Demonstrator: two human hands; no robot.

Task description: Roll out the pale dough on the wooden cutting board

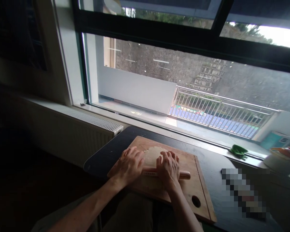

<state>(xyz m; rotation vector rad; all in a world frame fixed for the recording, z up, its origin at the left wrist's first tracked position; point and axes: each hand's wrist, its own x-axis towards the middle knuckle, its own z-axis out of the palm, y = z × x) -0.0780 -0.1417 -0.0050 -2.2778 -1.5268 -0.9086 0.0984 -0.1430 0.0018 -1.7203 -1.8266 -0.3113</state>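
Observation:
A wooden rolling pin [185, 175] lies across a pale sheet of dough [154, 154] on a wooden cutting board [188, 161]. My left hand [131, 161] is over the pin's left end, which it hides, with its fingers pointing forward. Nearer the middle, my right hand [168, 165] rests on top of the pin, its fingers curved over it. The pin's right end sticks out past this hand. The dough shows beyond the pin, between my hands, and a little on the near side. Its outline is rounded.
The board sits on a dark table [101, 158] with rounded corners, against a window sill [195, 135]. A pixelated item [244, 193] lies to the right. On the sill is a green leafy thing [238, 151], near a pale pot [281, 161]. A radiator [87, 129] stands left.

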